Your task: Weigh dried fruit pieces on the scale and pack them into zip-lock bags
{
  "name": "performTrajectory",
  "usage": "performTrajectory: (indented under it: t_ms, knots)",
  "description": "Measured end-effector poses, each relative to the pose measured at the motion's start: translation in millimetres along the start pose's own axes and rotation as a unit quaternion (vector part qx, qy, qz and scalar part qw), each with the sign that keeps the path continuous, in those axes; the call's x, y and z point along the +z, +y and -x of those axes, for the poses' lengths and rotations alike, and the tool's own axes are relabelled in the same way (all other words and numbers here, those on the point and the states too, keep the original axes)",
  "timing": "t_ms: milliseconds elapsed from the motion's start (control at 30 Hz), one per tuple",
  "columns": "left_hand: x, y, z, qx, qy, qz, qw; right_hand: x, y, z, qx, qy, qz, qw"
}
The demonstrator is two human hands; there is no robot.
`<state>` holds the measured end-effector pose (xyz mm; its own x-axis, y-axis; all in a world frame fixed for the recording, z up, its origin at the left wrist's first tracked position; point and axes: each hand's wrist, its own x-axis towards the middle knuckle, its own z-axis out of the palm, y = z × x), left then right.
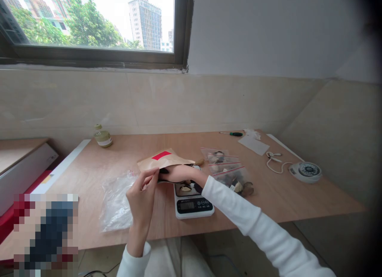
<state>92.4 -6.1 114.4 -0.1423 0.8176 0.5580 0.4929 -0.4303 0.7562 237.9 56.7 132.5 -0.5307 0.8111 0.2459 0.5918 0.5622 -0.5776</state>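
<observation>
Left hand (142, 193) raised, fingers pinched; right hand (182, 174) reaching leftward, arm outstretched, white sleeves

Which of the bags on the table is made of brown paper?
The brown paper bag with a red label, held over the scale. The left hand grips its edge and the right hand reaches inside. The others are clear plastic.

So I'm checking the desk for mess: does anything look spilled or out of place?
A few loose pieces lie on the table beside the zip bags, at about, outside any bag. Nothing else stands out.
</observation>
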Motion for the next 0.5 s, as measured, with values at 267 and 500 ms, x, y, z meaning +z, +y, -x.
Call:
performTrajectory:
  t_ms: [267, 500]
  knots:
    - [-0.5, 4.2, -6.2, -0.007, 0.008, -0.002, 1.0, -13.3, -20.6, 18.0, -0.001, 0.002, -0.086, 0.996]
    - [-1.9, 4.1, -13.0, -0.024, 0.013, 0.01, 1.0, -20.2, -38.1, 31.5, -0.024, 0.066, -0.053, 0.996]
